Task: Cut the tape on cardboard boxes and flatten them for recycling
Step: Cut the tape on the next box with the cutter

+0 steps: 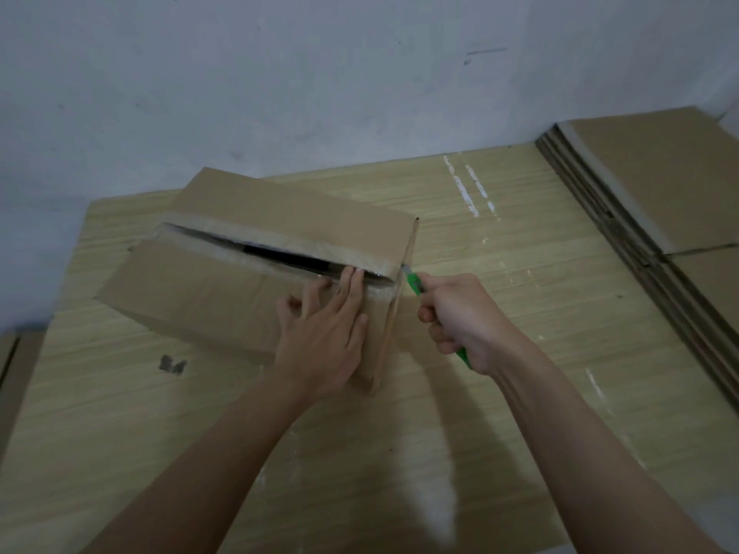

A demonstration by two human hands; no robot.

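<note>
On a pale wood-grain table (480, 393) against a grey wall, we steady a cardboard box (224, 281) with our left hand (324, 333), fingers flat along the near flap beside the seam, which already gapes along most of its length. Our right hand (460, 317) is fisted around a green utility knife (414, 283), its tip at the box's right end where the tape (376, 257) folds over the corner. We judge the top cut nearly done; next the blade must clear that end strip, kept away from our left fingertips. Flattened boxes (660, 185) lie stacked at far right.
</note>
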